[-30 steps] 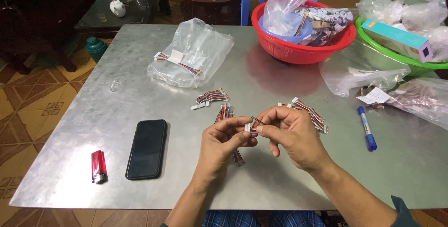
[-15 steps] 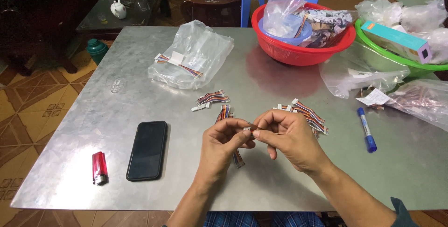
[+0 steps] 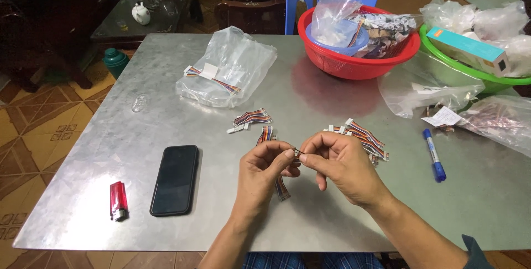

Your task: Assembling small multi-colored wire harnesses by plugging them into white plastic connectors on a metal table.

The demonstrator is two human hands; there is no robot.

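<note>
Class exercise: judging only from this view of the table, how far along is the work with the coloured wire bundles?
Looks done: two loose bundles and a heap lie out on the table. In hand: the left hand and right hand pinch one small piece between fingertips; a bundle lies under the left hand. Left: bundles remain in the clear bag. How many is unclear.

Dull brushed-metal table [image 3: 332,97], glossy black phone [image 3: 175,180], crinkled clear plastic bag [image 3: 232,64], shiny red plastic basket [image 3: 354,64]
</note>
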